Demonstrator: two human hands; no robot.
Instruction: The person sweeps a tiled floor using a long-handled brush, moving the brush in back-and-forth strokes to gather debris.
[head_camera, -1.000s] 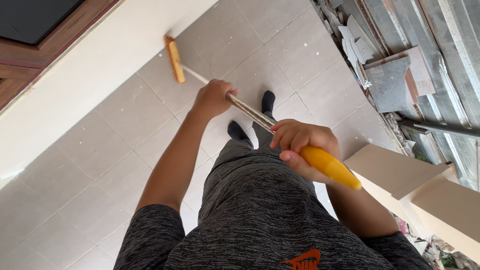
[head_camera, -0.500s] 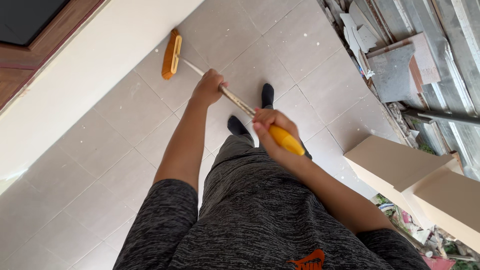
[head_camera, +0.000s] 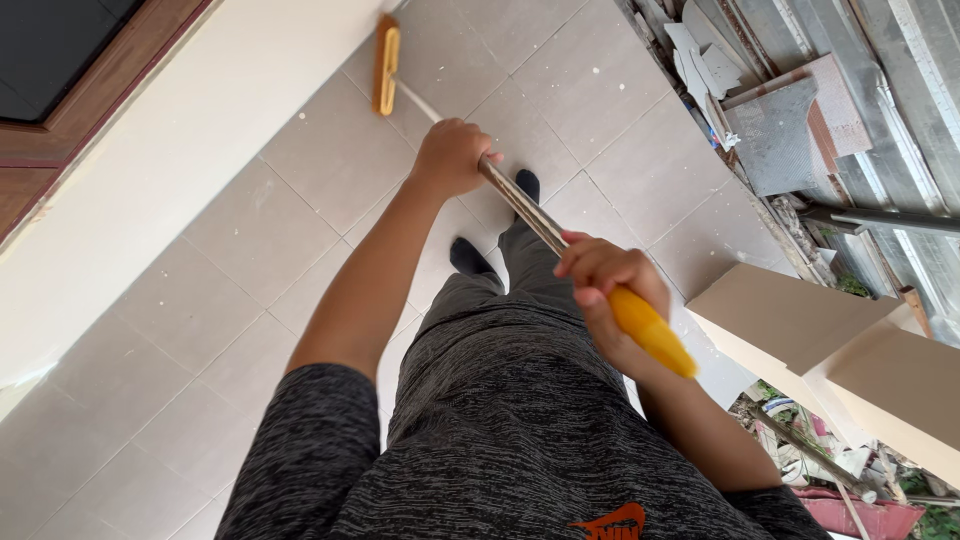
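Note:
I hold a long-handled broom (head_camera: 520, 205) with both hands over a grey tiled floor (head_camera: 300, 190). My left hand (head_camera: 450, 155) grips the metal shaft further down. My right hand (head_camera: 605, 285) is closed around the yellow grip at the top end. The orange brush head (head_camera: 386, 64) rests on the tiles at the far end, close to the base of the cream wall (head_camera: 180, 130). My feet in dark socks (head_camera: 470, 255) stand just below the shaft.
A pile of broken tile pieces and slabs (head_camera: 770, 110) lies along the right edge by corrugated metal sheeting. Beige boxes or boards (head_camera: 800, 320) sit at the right, with rubble beneath them. A dark wood-framed panel (head_camera: 60, 70) is set in the wall at the upper left.
The brush head has slid further away along the floor beside the wall. My right hand has pulled back toward my body, and more of the yellow grip shows.

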